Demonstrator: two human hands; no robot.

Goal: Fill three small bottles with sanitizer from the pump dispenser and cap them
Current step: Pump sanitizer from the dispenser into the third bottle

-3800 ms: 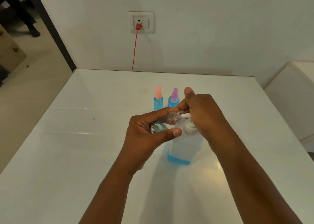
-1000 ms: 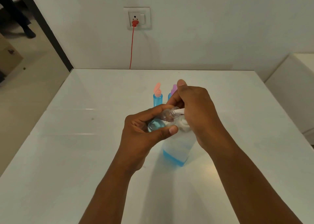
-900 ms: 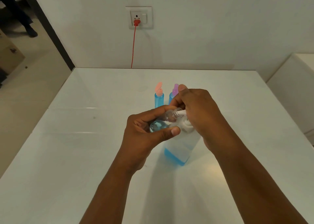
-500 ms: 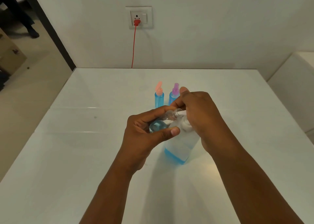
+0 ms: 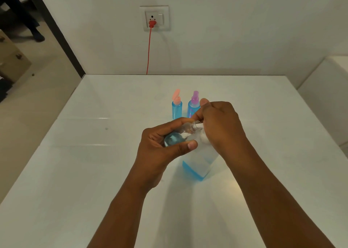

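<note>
Far left, well off the work: a doorway onto a beige floor. On the wall behind, a white socket plate [image 5: 156, 18] with a red plug and red cord [image 5: 148, 50] dropping behind the glossy white table [image 5: 75, 172].

Toward the table's far middle, two small blue-filled bottles standing upright, just beside each other: one with an orange flip cap [image 5: 176, 106] whose lid looks raised, one with a purple spray top [image 5: 194, 105].

In front of these, left hand [image 5: 160, 148] wrapped around a small clear plastic bottle [image 5: 180, 134], thumb below, fingers above; bottle tipped well over, neck pointing right at the white nozzle, a pool of blue sanitizer lying in its lower, left end. Judged roughly a third full, so third bottle under filling.

Right hand [image 5: 220, 125] curled over the white pump head, which is mostly hidden; appears to press down on it. Below, the tall translucent square pump dispenser [image 5: 197, 165] standing on the table, only a low band of blue left at its base.

To do this well: keep the neck right on the nozzle tip, press in full slow strokes, tilt the bottle upright as the level climbs, stop short of the neck, then cap. With so little left in the dispenser, expect sputtering strokes.
</note>
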